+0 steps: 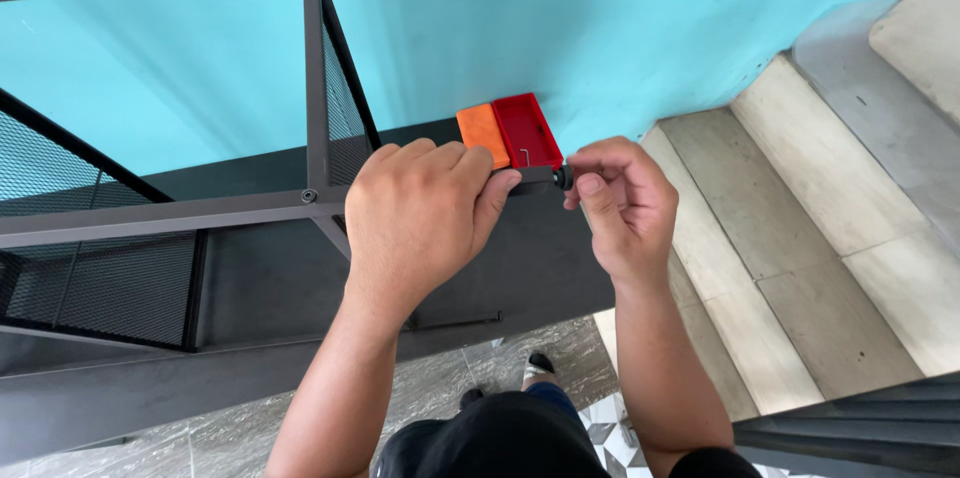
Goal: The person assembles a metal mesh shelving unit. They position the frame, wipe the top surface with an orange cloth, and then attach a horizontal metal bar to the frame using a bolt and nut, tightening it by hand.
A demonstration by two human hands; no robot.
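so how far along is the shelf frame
The dark metal frame stands with mesh panels in and one bolt seated. In hand: the left hand steadies a bar end while the right hand pinches a black knob against it. A hex key waits in the red tray, so tightening seems left.

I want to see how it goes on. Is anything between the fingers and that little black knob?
No. The right hand already pinches the small black knob at the bar's end, while the left hand grips the dark metal bar beside it.
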